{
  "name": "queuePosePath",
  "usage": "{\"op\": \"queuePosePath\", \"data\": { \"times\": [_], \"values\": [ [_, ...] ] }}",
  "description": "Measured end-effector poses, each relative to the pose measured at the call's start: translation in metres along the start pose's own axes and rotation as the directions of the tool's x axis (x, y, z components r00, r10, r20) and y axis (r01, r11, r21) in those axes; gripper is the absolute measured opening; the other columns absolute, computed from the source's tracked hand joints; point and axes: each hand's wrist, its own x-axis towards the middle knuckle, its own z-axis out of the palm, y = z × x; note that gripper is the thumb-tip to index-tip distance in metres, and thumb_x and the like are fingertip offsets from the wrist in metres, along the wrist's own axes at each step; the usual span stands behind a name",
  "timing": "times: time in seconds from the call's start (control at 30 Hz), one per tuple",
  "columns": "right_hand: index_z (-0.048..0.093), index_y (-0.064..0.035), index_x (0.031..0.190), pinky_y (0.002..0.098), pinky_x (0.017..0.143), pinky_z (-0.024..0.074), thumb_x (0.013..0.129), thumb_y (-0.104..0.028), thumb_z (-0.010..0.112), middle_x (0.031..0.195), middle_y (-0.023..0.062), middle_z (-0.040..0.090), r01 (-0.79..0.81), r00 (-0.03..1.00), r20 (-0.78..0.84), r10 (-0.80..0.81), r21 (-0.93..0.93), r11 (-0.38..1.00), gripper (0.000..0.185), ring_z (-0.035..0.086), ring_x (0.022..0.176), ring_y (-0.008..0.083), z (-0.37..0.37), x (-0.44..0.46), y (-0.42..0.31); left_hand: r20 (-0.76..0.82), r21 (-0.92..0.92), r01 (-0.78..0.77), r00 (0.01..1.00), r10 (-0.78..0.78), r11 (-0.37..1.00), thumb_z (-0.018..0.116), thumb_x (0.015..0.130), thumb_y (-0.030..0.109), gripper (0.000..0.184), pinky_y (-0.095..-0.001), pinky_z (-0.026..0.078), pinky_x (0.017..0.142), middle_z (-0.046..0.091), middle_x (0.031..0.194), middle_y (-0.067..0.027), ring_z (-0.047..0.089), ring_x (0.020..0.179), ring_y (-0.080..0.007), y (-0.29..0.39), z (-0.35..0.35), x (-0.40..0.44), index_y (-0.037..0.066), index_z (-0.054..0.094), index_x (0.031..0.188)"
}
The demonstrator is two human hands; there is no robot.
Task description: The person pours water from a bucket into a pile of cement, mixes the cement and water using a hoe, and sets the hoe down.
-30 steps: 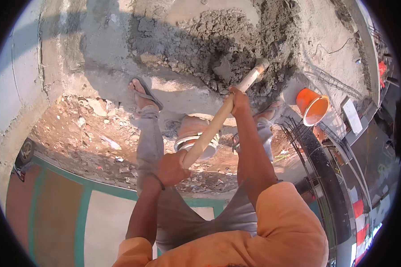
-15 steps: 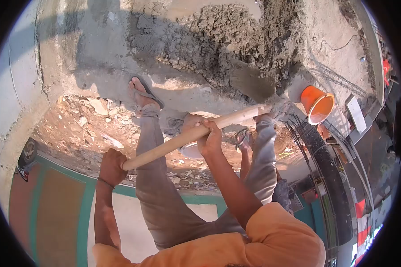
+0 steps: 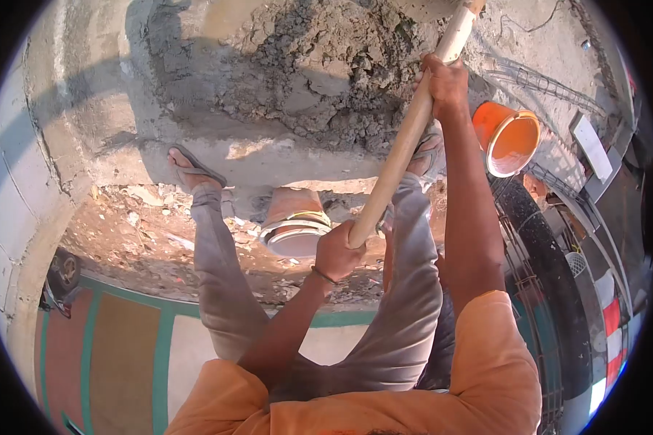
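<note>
A pale wooden hoe handle slants up and to the right in front of me. My left hand, with a dark band at its wrist, is closed round the lower end. Farther up, my right hand wraps the handle near the top of the view. The hoe's head lies outside the picture. Beyond the handle, to its left, spreads a heap of wet grey mortar, rough and clumpy.
An orange bucket lies tilted at right, beside wire reinforcement. Another bucket is between my sandalled feet, below the concrete ledge. Rubble covers the lower ground. A white board rests farther right.
The handle has swung from a shallow slant to a steep one. My right hand has moved up and right, my left hand rightward. The hoe's blade, earlier at the mortar, has left view.
</note>
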Motion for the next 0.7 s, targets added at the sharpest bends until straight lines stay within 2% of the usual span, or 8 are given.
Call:
{"op": "queuePosePath", "data": {
  "times": [0.07, 0.2, 0.23, 0.33, 0.43, 0.57, 0.63, 0.7],
  "values": [
    [0.055, 0.0045, 0.091, 0.0332, 0.044, 0.0514, 0.084, -0.008, 0.064, 0.069, 0.0107, 0.058, -0.021, 0.999, -0.046, 0.019, -0.033, 0.999, 0.017, 0.059, 0.051, 0.0193, 0.003, 0.027, -0.003, 0.038, -0.016, -0.025, 0.999, 0.026, 1.000, 0.074, 0.073, 0.014, 0.035, -0.0345, 0.052, 0.066, 0.067, 0.079, -0.0147, 0.066, 0.070, -0.0271, -0.003, -0.006, 0.038, 0.004, 0.063, 0.104],
    [0.055, 0.0085, 0.093, 0.0360, 0.042, 0.0497, 0.082, -0.009, 0.065, 0.065, 0.0111, 0.058, -0.193, 0.981, -0.054, 0.186, -0.321, 0.927, 0.023, 0.058, 0.048, 0.0212, 0.056, 0.049, 0.129, 0.111, -0.162, 0.079, 0.992, -0.061, 0.984, 0.074, 0.071, 0.011, 0.037, -0.0339, 0.052, 0.064, 0.066, 0.081, -0.0110, 0.062, 0.064, -0.0217, -0.073, -0.005, 0.015, 0.002, 0.062, 0.105],
    [0.055, 0.0087, 0.093, 0.0370, 0.043, 0.0500, 0.081, -0.010, 0.066, 0.064, 0.0104, 0.058, -0.266, 0.962, -0.050, 0.270, -0.409, 0.873, 0.025, 0.059, 0.050, 0.0220, 0.071, 0.044, 0.165, 0.206, -0.193, 0.254, 0.955, -0.214, 0.948, 0.075, 0.070, 0.011, 0.041, -0.0330, 0.051, 0.066, 0.066, 0.083, -0.0098, 0.060, 0.065, -0.0191, -0.057, -0.028, -0.003, 0.000, 0.061, 0.107],
    [0.058, 0.0137, 0.097, 0.0391, 0.050, 0.0528, 0.077, -0.011, 0.064, 0.068, 0.0154, 0.063, -0.311, 0.942, 0.008, 0.335, -0.349, 0.884, 0.032, 0.064, 0.054, 0.0255, 0.121, 0.021, 0.184, 0.337, -0.367, 0.573, 0.816, -0.469, 0.733, 0.076, 0.069, 0.012, 0.046, -0.0338, 0.052, 0.070, 0.066, 0.085, -0.0112, 0.063, 0.072, -0.0183, -0.050, -0.073, -0.030, -0.001, 0.059, 0.109],
    [0.055, 0.0097, 0.097, 0.0399, 0.046, 0.0514, 0.079, -0.009, 0.065, 0.073, 0.0148, 0.059, -0.414, 0.907, -0.016, 0.420, -0.206, 0.886, 0.028, 0.061, 0.053, 0.0247, 0.155, -0.005, 0.176, 0.207, -0.221, 0.278, 0.950, -0.234, 0.935, 0.076, 0.070, 0.019, 0.051, -0.0376, 0.052, 0.076, 0.068, 0.088, -0.0155, 0.067, 0.081, -0.0250, -0.048, -0.170, -0.038, -0.001, 0.059, 0.113],
    [0.052, 0.0028, 0.103, 0.0418, 0.052, 0.0536, 0.085, -0.006, 0.064, 0.084, 0.0126, 0.056, -0.425, 0.892, -0.094, 0.441, 0.154, 0.892, 0.024, 0.061, 0.065, 0.0257, 0.175, -0.083, 0.153, 0.353, 0.208, 0.013, 0.931, -0.088, 0.978, 0.070, 0.069, 0.022, 0.048, -0.0437, 0.051, 0.081, 0.068, 0.091, -0.0210, 0.066, 0.089, -0.0377, -0.085, -0.311, -0.035, 0.006, 0.063, 0.113],
    [0.052, 0.0014, 0.105, 0.0427, 0.063, 0.0563, 0.087, -0.005, 0.063, 0.089, 0.0123, 0.057, -0.353, 0.914, -0.052, 0.403, 0.387, 0.852, 0.022, 0.062, 0.076, 0.0272, 0.200, -0.124, 0.160, 0.304, 0.420, -0.067, 0.950, -0.071, 0.905, 0.067, 0.071, 0.017, 0.032, -0.0450, 0.052, 0.077, 0.068, 0.088, -0.0178, 0.066, 0.086, -0.0358, -0.136, -0.374, -0.011, 0.010, 0.066, 0.102],
    [0.053, 0.0036, 0.108, 0.0441, 0.078, 0.0544, 0.086, 0.000, 0.061, 0.100, 0.0127, 0.058, -0.368, 0.880, -0.029, 0.474, 0.589, 0.719, 0.023, 0.062, 0.087, 0.0271, 0.232, -0.151, 0.182, 0.082, 0.773, -0.059, 0.997, -0.007, 0.632, 0.061, 0.077, 0.010, 0.020, -0.0444, 0.047, 0.086, 0.065, 0.096, -0.0126, 0.061, 0.098, -0.0309, -0.219, -0.400, 0.031, 0.012, 0.066, 0.096]
  ]
}}
